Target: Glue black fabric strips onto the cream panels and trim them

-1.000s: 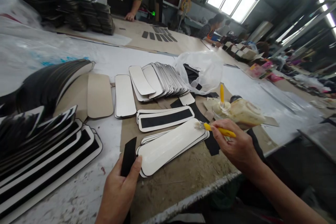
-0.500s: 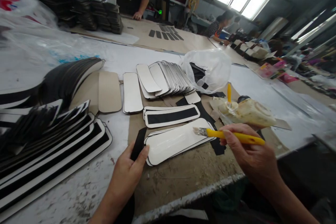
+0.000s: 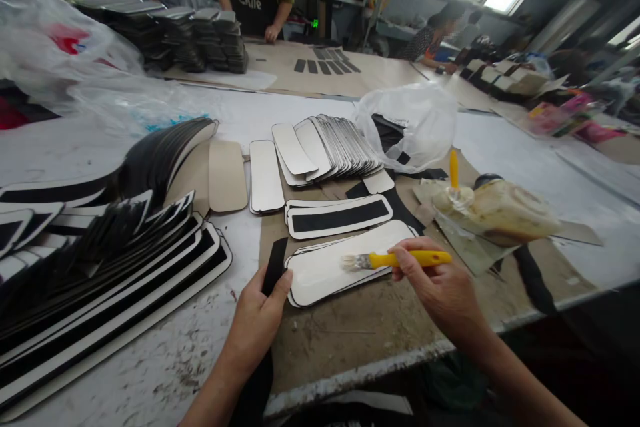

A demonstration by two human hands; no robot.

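Observation:
My right hand grips the yellow handle of a paintbrush. Its bristles rest on the middle of a white rounded panel, the top one of a small fanned pile. A wet sheen shows on the panel's left part. My left hand is closed around a black strip, and its thumb touches the panel's left end. Just behind lies a white panel with a black strip along its middle. To the right, a yellowish glue container lies beside another upright yellow handle.
Stacked black-and-white panels fill the left side. A fanned row of white panels and a clear plastic bag lie behind the work. Across the table stands a person in a dark apron. The table's front edge runs below my hands.
The brush has moved left along the panel, from near its right end to its middle. My left hand keeps hold of the black strip. The camera view has shifted slightly.

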